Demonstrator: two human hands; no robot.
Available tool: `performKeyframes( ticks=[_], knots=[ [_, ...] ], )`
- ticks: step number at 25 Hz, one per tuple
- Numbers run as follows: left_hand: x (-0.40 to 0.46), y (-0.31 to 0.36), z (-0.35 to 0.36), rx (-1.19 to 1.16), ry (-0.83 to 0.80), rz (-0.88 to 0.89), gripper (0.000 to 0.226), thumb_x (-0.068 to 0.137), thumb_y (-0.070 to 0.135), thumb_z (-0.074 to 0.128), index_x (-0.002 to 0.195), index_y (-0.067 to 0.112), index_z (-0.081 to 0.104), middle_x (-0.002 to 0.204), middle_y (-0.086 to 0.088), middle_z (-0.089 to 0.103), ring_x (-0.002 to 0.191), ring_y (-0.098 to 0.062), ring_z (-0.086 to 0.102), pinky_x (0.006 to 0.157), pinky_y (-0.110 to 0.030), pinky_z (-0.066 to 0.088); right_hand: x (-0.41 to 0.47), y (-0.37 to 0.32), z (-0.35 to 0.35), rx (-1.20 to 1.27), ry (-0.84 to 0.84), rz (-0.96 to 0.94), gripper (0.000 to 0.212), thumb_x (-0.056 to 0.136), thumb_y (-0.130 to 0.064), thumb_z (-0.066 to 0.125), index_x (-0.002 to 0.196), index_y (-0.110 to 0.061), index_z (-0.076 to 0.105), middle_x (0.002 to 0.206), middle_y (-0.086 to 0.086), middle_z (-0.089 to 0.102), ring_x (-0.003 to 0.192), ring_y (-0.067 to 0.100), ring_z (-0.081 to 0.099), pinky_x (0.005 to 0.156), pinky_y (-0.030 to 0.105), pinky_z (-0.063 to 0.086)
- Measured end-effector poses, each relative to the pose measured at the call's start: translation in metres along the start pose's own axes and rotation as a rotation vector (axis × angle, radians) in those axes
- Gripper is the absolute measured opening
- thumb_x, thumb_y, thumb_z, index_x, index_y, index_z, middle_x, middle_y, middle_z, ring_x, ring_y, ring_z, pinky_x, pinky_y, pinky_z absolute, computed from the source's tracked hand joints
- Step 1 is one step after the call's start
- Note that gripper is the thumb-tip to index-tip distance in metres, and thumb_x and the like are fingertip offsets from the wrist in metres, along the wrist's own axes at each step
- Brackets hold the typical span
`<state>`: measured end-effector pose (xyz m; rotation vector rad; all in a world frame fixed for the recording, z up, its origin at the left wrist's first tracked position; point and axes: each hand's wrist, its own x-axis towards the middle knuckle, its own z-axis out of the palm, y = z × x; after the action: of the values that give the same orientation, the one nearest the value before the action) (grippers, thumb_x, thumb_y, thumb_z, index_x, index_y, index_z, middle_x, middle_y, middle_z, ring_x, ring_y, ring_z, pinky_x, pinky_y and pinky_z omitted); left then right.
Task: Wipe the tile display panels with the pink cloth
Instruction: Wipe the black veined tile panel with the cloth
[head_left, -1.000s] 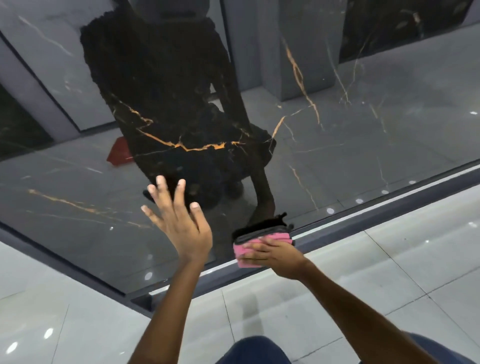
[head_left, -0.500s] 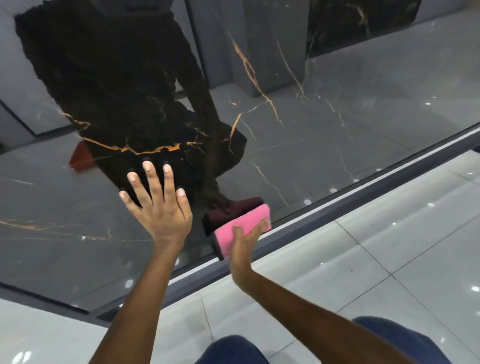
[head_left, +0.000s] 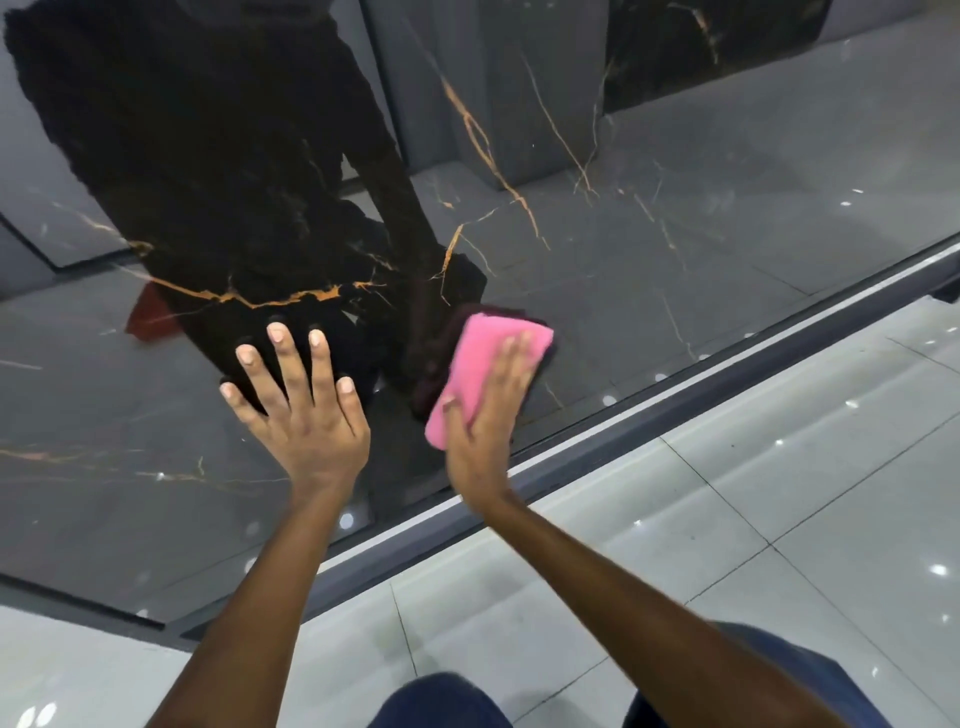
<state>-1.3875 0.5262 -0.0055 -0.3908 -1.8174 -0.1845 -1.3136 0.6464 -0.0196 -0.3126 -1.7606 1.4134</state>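
Two hands on the glossy dark tile panel (head_left: 649, 249). Right hand (head_left: 485, 415) flat over the pink cloth (head_left: 480, 364), fingers straight, pressing it to the panel just above the bottom frame rail (head_left: 675, 410); no curl, no pinch. Left hand (head_left: 298, 402) spread open beside it, palm and fingertips against the same panel, holding nothing, likely bracing. Cloth folded into a pad, lower corner poking out under the heel of the hand, its dark mirror image just behind it in the glaze.

Outward: black marble with orange veins, reflecting a crouched figure and neighbouring panels. Below the rail, pale floor tiles (head_left: 779, 545) with ceiling lights mirrored in them. Blue trouser knees (head_left: 441, 701) at the bottom edge.

Progress, judged only: wiping underway, cloth at the low right-of-centre part of this panel. No streaks, wet trails or dust line visible, so cleaned area cannot be told from uncleaned. Upper stretch and far left of the panel out of arm's reach from this stance. Other panels seen only as reflections; state unknown. Probably well short of done.
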Motion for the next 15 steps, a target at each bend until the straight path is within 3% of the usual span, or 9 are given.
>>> performKeyframes(
  ticks=[2,4,6,8,10,12,13,14,15],
  knots=[
    [-0.002,0.000,0.001,0.010,0.008,0.009,0.066,0.099,0.028,0.031,0.156,0.022,0.000,0.163,0.002,-0.012,0.149,-0.023,-0.014,0.119,-0.047,-0.009,0.023,0.015,-0.021,-0.153,-0.087,-0.183,0.086,0.088,-0.009,0.055,0.154,-0.026,0.002,0.157,-0.019,-0.014,0.149,0.020,-0.005,0.121,0.049,0.005],
    [0.000,0.001,0.004,0.025,-0.006,0.017,0.068,0.098,0.027,0.032,0.156,0.021,-0.001,0.163,0.001,-0.012,0.149,-0.024,-0.013,0.120,-0.047,-0.008,0.088,0.036,-0.068,-0.123,0.125,-0.126,0.083,0.083,-0.003,0.057,0.152,-0.020,0.013,0.160,0.003,-0.006,0.148,0.024,0.002,0.118,0.056,0.014],
    [0.005,0.005,0.003,0.032,-0.021,-0.001,0.065,0.098,0.027,0.032,0.156,0.021,0.003,0.164,0.001,-0.009,0.150,-0.024,-0.010,0.120,-0.049,-0.005,0.142,0.045,-0.111,0.036,0.379,0.121,0.078,0.081,-0.011,0.054,0.151,-0.015,0.019,0.160,0.014,-0.003,0.147,0.025,0.011,0.118,0.050,0.020],
    [0.008,0.017,-0.008,-0.088,-0.053,-0.128,0.058,0.098,0.024,0.037,0.153,0.022,0.019,0.163,-0.001,0.003,0.151,-0.024,-0.003,0.117,-0.055,0.000,0.144,0.022,-0.108,0.068,0.360,0.261,0.078,0.082,-0.016,0.048,0.153,-0.005,0.017,0.161,0.011,-0.005,0.145,0.007,0.007,0.121,0.035,0.014],
    [0.029,0.039,-0.027,-0.300,-0.037,-0.193,0.045,0.096,0.020,0.043,0.141,0.020,0.037,0.156,-0.007,0.019,0.150,-0.021,0.005,0.113,-0.061,0.001,0.108,0.000,-0.074,-0.168,0.102,-0.075,0.073,0.085,-0.010,0.047,0.152,-0.003,0.017,0.158,0.008,-0.003,0.142,-0.002,-0.001,0.120,0.026,0.005],
    [0.084,0.055,-0.045,-0.411,0.042,-0.147,0.040,0.096,0.021,0.044,0.136,0.019,0.040,0.152,-0.008,0.025,0.150,-0.020,0.009,0.116,-0.050,-0.007,0.076,-0.011,-0.053,-0.440,-0.296,-0.698,0.068,0.084,-0.013,0.045,0.150,-0.008,0.026,0.159,0.005,0.012,0.148,0.019,0.003,0.122,0.043,0.008],
    [0.121,0.054,-0.053,-0.428,0.099,-0.128,0.041,0.097,0.022,0.043,0.138,0.018,0.039,0.152,-0.010,0.027,0.149,-0.025,0.012,0.117,-0.044,-0.009,0.085,-0.009,-0.056,-0.571,-0.360,-0.912,0.066,0.084,-0.015,0.046,0.148,-0.009,0.031,0.160,0.004,0.012,0.148,0.027,0.003,0.121,0.046,0.008],
    [0.155,0.047,-0.060,-0.420,0.140,-0.125,0.042,0.099,0.024,0.041,0.140,0.017,0.038,0.153,-0.013,0.029,0.146,-0.032,0.014,0.116,-0.042,-0.010,0.105,-0.010,-0.068,-0.611,-0.312,-0.976,0.065,0.083,-0.016,0.048,0.147,-0.009,0.033,0.162,0.001,0.009,0.149,0.026,-0.001,0.122,0.042,0.004],
    [0.181,0.037,-0.063,-0.380,0.157,-0.127,0.045,0.100,0.024,0.040,0.144,0.016,0.037,0.155,-0.015,0.030,0.145,-0.038,0.016,0.117,-0.043,-0.009,0.129,-0.011,-0.082,-0.574,-0.228,-0.875,0.068,0.082,-0.016,0.048,0.148,-0.010,0.031,0.162,-0.001,0.004,0.149,0.021,-0.006,0.121,0.035,-0.001]
  ],
)
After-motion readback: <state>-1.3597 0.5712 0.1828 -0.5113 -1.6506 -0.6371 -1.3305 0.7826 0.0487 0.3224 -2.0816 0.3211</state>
